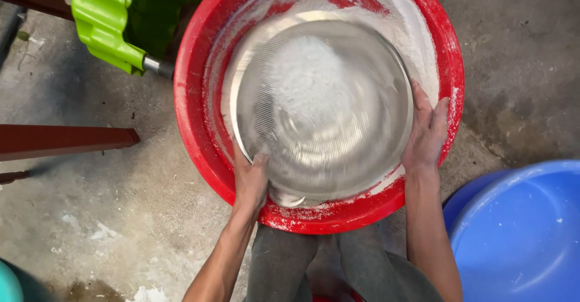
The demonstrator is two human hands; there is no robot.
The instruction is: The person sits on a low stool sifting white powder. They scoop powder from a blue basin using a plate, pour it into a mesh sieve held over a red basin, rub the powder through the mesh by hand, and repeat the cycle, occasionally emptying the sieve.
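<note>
A round metal sieve (323, 108) with white flour in it is held over a large red plastic basin (193, 126). The sieve looks blurred. My left hand (251, 178) grips its near left rim. My right hand (426, 129) presses flat against its right rim. White flour (411, 30) coats the inside of the basin, thickest at the far right. My legs in grey trousers (284, 259) show below the basin.
A blue plastic basin (519, 235) stands at the lower right. A green plastic piece (115, 18) with a metal leg lies at the upper left. Dark red wooden bars (60, 140) stick in from the left. The floor is stained concrete (121, 217).
</note>
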